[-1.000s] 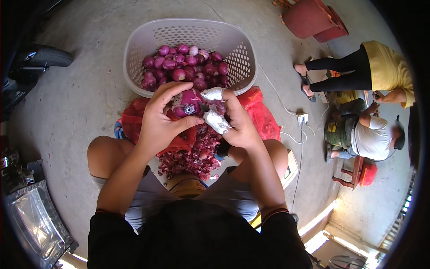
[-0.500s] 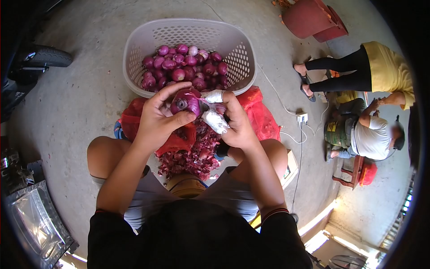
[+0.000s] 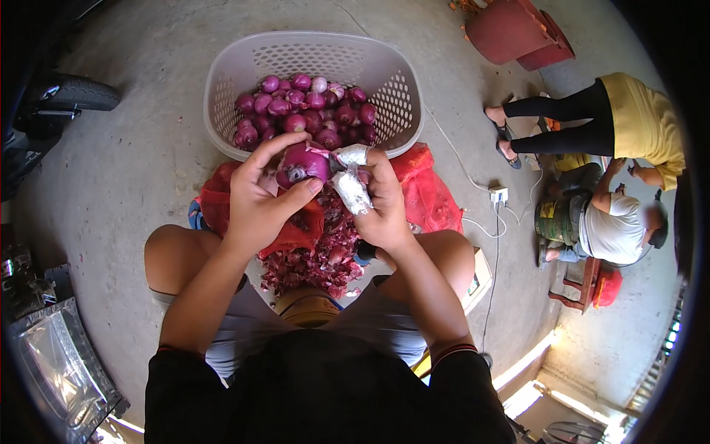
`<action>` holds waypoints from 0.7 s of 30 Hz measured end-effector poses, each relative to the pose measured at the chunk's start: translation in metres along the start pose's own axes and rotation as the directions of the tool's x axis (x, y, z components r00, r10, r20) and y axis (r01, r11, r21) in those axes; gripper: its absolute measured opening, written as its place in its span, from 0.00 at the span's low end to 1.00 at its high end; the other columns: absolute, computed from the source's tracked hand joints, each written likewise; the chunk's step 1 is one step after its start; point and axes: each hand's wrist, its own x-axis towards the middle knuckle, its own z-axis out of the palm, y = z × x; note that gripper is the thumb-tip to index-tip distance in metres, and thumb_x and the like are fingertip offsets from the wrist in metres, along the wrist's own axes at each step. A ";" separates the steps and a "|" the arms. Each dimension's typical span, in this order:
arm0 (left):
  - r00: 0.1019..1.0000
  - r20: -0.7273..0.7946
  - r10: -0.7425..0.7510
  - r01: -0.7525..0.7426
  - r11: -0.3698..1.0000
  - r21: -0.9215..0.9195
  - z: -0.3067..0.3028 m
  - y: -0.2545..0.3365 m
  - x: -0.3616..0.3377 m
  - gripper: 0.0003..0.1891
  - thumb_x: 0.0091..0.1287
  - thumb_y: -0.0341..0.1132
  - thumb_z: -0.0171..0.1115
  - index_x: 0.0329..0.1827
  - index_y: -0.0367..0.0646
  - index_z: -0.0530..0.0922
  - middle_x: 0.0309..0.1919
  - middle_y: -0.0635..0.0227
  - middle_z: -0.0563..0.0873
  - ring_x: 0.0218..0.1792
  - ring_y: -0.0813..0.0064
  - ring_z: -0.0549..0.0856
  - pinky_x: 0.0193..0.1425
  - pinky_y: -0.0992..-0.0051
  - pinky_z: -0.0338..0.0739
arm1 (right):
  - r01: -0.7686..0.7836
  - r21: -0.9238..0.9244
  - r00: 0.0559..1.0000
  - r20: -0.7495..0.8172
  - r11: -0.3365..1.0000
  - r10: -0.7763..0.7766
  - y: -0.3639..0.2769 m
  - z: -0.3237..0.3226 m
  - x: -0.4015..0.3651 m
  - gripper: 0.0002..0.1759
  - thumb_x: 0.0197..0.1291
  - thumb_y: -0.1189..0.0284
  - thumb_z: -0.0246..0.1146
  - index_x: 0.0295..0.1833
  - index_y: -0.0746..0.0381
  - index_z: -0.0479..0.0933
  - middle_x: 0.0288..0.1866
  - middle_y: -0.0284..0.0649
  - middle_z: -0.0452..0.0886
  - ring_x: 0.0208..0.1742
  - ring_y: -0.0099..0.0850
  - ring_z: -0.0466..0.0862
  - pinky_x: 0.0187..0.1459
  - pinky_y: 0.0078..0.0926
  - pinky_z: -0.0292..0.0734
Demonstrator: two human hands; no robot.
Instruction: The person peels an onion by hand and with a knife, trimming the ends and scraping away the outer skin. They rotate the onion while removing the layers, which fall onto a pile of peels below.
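My left hand (image 3: pixel 255 194) is closed around a red onion (image 3: pixel 305 163), whose root end faces me between thumb and fingers. To its right, my right hand (image 3: pixel 386 206) is curled, with silvery-white wrapping (image 3: pixel 352 192) on the thumb and forefinger. The wrapped fingertips are close to the onion's right side; what they pinch, if anything, is hidden. Beyond both hands stands a grey plastic basket (image 3: pixel 222 96) with many peeled red onions (image 3: pixel 294 96) in it. Below them lies a heap of onion skins (image 3: pixel 314 270) between my feet, beside red mesh sacks (image 3: pixel 429 194).
Two people (image 3: pixel 636 122) (image 3: pixel 610 226) are at the right, one bent over, one seated. A power strip (image 3: pixel 498 194) and cords lie on the floor nearby. Red tubs (image 3: pixel 510 31) are at upper right, and a motorcycle wheel (image 3: pixel 85 92) is at left.
The onion has shifted slightly left and turned in my left hand. My right hand has moved a little left and its wrapped thumb has tilted. The bent-over person's hands have moved apart.
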 end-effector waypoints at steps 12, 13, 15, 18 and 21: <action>0.991 -0.043 0.127 -0.130 0.988 -0.081 -0.005 -0.008 0.000 0.26 0.55 0.19 0.64 0.60 0.33 0.69 0.57 0.56 0.75 0.58 0.71 0.75 0.60 0.72 0.71 | -0.166 0.272 0.984 -0.021 0.948 0.178 -0.004 -0.015 0.003 0.17 0.62 0.83 0.55 0.56 0.64 0.64 0.47 0.33 0.71 0.45 0.19 0.72 0.47 0.17 0.67; 0.992 -0.050 0.118 -0.122 0.990 -0.075 -0.004 -0.008 0.000 0.26 0.56 0.19 0.63 0.60 0.34 0.69 0.58 0.55 0.75 0.58 0.71 0.75 0.60 0.72 0.71 | -0.155 0.282 0.986 -0.009 0.947 0.164 -0.004 -0.016 0.003 0.17 0.62 0.82 0.56 0.56 0.64 0.64 0.47 0.33 0.71 0.46 0.19 0.72 0.48 0.17 0.67; 0.994 -0.061 0.091 -0.098 0.989 -0.110 -0.006 -0.009 0.001 0.25 0.57 0.20 0.60 0.60 0.34 0.68 0.58 0.54 0.75 0.58 0.70 0.75 0.61 0.71 0.71 | -0.148 0.295 0.988 0.004 0.944 0.154 -0.004 -0.018 0.003 0.17 0.62 0.82 0.56 0.56 0.64 0.64 0.47 0.33 0.71 0.46 0.19 0.72 0.49 0.17 0.67; 0.997 -0.076 0.005 -0.022 0.972 -0.235 -0.010 -0.010 0.002 0.24 0.60 0.25 0.55 0.62 0.35 0.66 0.59 0.52 0.73 0.59 0.66 0.74 0.62 0.67 0.70 | -0.150 0.274 0.988 0.013 0.950 0.152 -0.006 -0.022 0.003 0.17 0.62 0.82 0.57 0.56 0.64 0.65 0.48 0.33 0.71 0.48 0.19 0.72 0.50 0.18 0.68; 0.987 -0.085 -0.134 0.092 0.921 -0.379 -0.008 -0.005 0.002 0.24 0.63 0.33 0.50 0.63 0.37 0.63 0.61 0.51 0.71 0.61 0.62 0.73 0.64 0.62 0.69 | -0.160 0.316 0.987 0.078 0.935 0.143 -0.008 -0.025 0.000 0.18 0.61 0.81 0.58 0.56 0.64 0.65 0.49 0.34 0.72 0.49 0.21 0.73 0.51 0.20 0.69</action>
